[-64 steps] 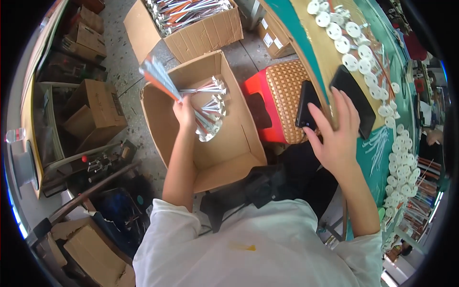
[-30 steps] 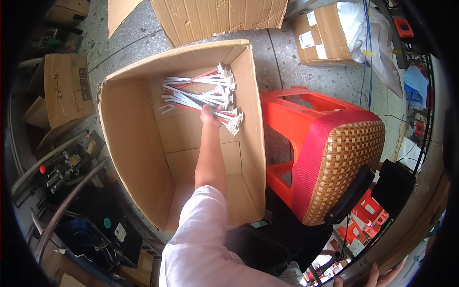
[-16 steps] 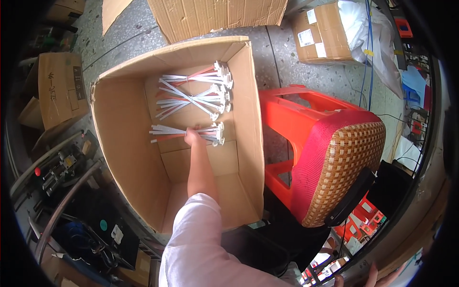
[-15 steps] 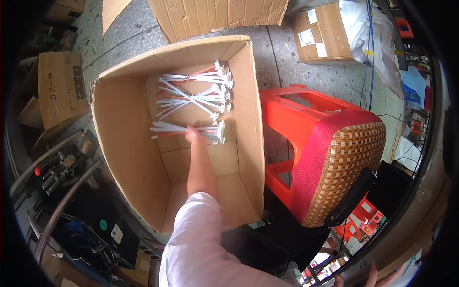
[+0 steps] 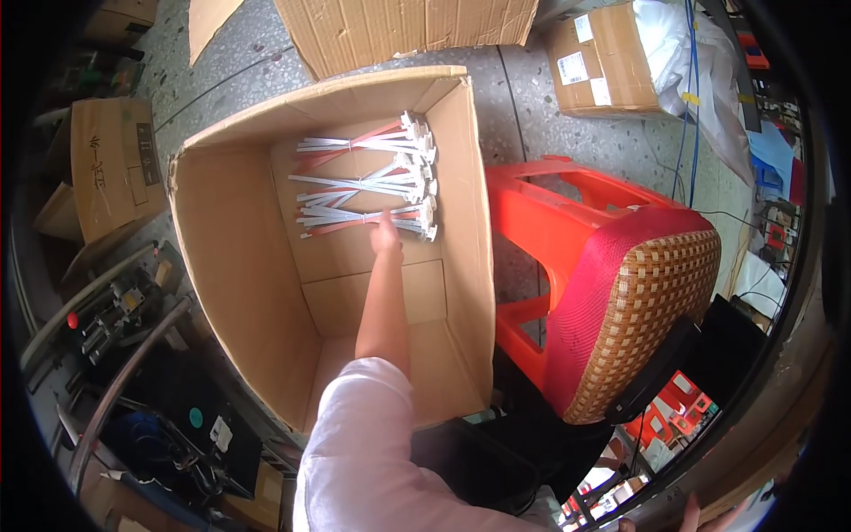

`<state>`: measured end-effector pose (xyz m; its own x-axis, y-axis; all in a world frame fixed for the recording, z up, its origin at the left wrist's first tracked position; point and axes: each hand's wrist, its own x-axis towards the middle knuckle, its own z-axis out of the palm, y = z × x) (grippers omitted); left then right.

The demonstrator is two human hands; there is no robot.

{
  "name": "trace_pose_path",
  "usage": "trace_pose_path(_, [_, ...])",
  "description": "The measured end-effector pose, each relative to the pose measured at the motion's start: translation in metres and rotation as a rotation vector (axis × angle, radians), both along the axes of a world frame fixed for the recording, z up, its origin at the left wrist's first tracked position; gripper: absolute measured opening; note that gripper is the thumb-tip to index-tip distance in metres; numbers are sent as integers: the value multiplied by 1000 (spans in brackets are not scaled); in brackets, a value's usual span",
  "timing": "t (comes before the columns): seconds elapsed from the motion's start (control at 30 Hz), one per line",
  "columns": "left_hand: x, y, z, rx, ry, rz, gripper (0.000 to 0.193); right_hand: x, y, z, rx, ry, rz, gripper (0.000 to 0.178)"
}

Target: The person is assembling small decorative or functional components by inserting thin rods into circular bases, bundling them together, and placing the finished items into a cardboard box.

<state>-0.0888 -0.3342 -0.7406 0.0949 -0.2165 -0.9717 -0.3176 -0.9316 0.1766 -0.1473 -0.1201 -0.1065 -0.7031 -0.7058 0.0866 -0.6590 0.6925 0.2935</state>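
While hands touch wire bundles, red stool flanks the carton.

Left arm stretched forward, left hand reaching down, fingers extended

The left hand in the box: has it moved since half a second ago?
Yes. The left hand has gone a little further toward the far wall of the cardboard box, and now rests on the nearest cable bundle.
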Motion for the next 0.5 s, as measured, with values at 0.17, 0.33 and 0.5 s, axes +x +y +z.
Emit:
trace_pose_path(0.17, [-9,17,-1,-205,321,173,25,-1,7,1,-39,-59,10,65])
trace_pose_path(0.33, [-6,16,-14,-81,478,105,34,-3,-2,0,-44,-40,35,65])
trace_pose_path(0.5, [56,6,-33,-450,167,-945,36,1,6,15,49,-75,81,56])
